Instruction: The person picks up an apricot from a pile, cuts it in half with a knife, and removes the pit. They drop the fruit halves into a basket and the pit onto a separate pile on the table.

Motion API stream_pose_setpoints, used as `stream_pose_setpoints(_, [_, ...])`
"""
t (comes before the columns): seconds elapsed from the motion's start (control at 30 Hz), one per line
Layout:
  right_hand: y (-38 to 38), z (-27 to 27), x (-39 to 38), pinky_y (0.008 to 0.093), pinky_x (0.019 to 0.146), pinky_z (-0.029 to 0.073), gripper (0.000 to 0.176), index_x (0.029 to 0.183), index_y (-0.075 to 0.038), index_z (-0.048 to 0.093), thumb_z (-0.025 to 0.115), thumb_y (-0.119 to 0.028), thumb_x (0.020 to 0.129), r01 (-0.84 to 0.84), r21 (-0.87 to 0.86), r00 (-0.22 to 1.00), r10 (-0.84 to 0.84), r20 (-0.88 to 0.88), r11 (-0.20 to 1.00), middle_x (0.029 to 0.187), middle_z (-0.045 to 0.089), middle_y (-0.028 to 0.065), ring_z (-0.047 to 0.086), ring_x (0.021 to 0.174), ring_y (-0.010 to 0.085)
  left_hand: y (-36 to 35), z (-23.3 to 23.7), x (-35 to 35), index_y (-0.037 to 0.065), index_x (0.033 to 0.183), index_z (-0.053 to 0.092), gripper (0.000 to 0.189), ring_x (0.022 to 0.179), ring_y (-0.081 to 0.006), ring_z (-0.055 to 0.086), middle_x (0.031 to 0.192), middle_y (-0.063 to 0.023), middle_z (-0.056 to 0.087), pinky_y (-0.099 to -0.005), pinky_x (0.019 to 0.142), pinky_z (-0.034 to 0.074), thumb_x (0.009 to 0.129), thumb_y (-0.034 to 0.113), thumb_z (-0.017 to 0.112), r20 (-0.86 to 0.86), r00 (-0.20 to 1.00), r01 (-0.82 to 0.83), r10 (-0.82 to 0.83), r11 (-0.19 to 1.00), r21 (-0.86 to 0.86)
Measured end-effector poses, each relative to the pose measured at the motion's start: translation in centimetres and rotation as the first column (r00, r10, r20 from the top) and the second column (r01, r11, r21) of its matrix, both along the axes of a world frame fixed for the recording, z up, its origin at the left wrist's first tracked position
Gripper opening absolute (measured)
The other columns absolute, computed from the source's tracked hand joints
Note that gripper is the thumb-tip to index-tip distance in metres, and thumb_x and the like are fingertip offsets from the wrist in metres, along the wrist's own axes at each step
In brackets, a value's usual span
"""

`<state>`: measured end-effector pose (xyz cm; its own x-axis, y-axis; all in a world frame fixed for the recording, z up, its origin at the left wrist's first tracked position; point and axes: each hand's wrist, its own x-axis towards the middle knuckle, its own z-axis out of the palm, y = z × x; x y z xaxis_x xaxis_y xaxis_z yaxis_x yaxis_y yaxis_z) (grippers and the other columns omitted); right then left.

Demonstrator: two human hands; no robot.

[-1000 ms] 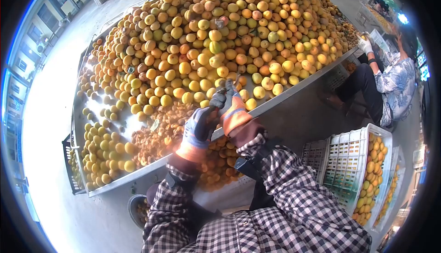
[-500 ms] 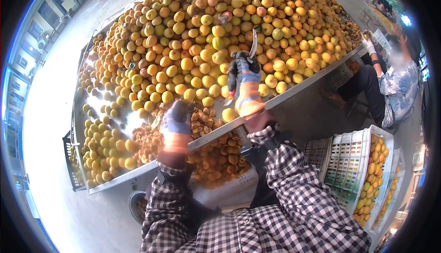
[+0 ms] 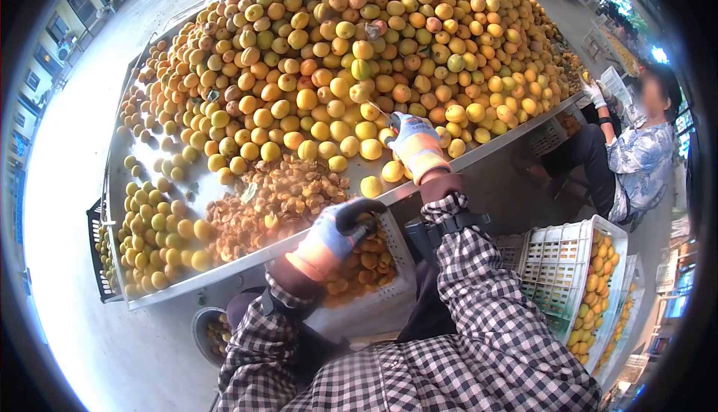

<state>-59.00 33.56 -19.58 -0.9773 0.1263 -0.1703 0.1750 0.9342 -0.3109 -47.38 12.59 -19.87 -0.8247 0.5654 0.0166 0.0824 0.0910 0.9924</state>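
My right hand [image 3: 417,142], in a blue and orange glove, is closed on a small knife [image 3: 378,110] with a thin blade pointing up and left. It is at the front of a big heap of apricots [image 3: 314,60], beside a yellow one [image 3: 387,136]. My left hand [image 3: 345,226], gloved with dark fingertips, hangs over the table's front edge above a crate [image 3: 400,251] of apricot halves [image 3: 366,266]. Its dark fingers look parted, with no fruit visible between them. Left of centre lies a pile of brown pits [image 3: 262,206].
The table's metal rim [image 3: 217,271] runs between me and the heap. Smaller greenish apricots [image 3: 161,236] lie at the left. A bucket [image 3: 203,330] stands below. White crates [image 3: 561,262] with fruit stand at right, near a seated person [image 3: 636,142] wearing white gloves.
My left hand has moved from over the pit pile down and right to above the crate. My right hand has lowered slightly, and the knife blade has turned to the left.
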Motion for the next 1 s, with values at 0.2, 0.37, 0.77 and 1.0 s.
stream_pose_setpoints(0.2, [-1.1,-1.9,0.2,0.0415,0.093,0.05,0.052,0.123,-0.015,0.055,0.073,-0.022,0.075,-0.06,0.121,0.997,0.053,0.059,0.991,0.128,0.055,0.0111,0.058,0.115,0.0311,0.0,-0.3,1.3,0.006,0.119,0.062,0.036,0.094,-0.0225,0.063,0.105,-0.0115,0.068,-0.0324,0.084,0.05,0.083,0.001,0.058,0.152,0.98,0.129,-0.129,0.992,0.005])
stream_pose_setpoints(0.37, [-1.7,0.8,1.3,0.0392,0.093,0.05,0.059,0.12,-0.015,0.061,0.08,-0.029,0.066,0.006,-0.078,1.0,-0.006,-0.001,0.997,0.121,0.06,0.0115,0.059,0.113,0.0303,-0.4,-1.3,0.7,0.009,0.118,0.063,0.032,0.088,-0.0177,0.063,0.104,-0.0098,0.068,-0.0312,0.08,0.051,0.086,0.006,0.061,-0.337,0.919,0.152,-0.205,0.972,-0.177])
stream_pose_setpoints(0.77, [-6.7,-0.1,5.0,0.0295,0.089,0.05,0.052,0.116,-0.003,0.059,0.08,-0.003,0.069,-0.607,-0.706,0.793,0.225,-0.565,0.366,0.107,0.063,0.0069,0.062,0.099,0.0177,-3.3,-0.7,-2.8,-0.001,0.126,0.054,0.045,0.075,-0.0139,0.066,0.097,-0.0079,0.067,-0.0253,0.062,0.054,0.087,0.014,0.071,0.358,0.862,-0.448,0.36,0.87,0.205])
stream_pose_setpoints(1.0, [-6.6,2.6,5.7,0.0253,0.084,0.05,0.033,0.118,0.0,0.058,0.067,-0.002,0.087,-0.542,-0.771,0.837,0.132,-0.531,0.336,0.11,0.066,0.0078,0.063,0.099,0.0133,-3.9,1.3,-2.2,0.003,0.131,0.05,0.05,0.104,-0.0154,0.059,0.115,-0.006,0.061,-0.0282,0.083,0.051,0.09,0.024,0.067,0.464,0.832,-0.522,0.303,0.71,0.472])
